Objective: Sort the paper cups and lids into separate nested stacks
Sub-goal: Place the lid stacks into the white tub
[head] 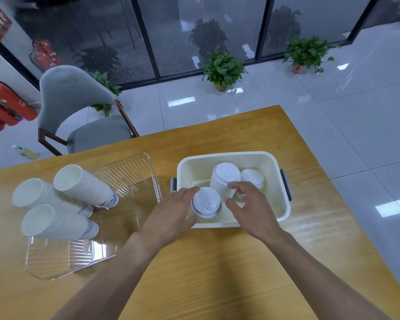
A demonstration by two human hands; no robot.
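L hand (171, 210) grips white plastic lid stack (206, 202) at near-left corner of cream plastic tub (231, 155) on wooden worktop (194, 269). R hand (249, 204) open, fingers spread, empty, just beside stack.

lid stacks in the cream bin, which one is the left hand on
The nearest lid stack, at the bin's front left corner. The left hand grips its side; the taller middle stack and far right stack sit further back.

I count 3 nested stacks of white paper cups (62, 204) in 1 clear plastic tray (129, 174), and 3 stacks of white plastic lids (226, 179) in 1 cream plastic bin (229, 158).
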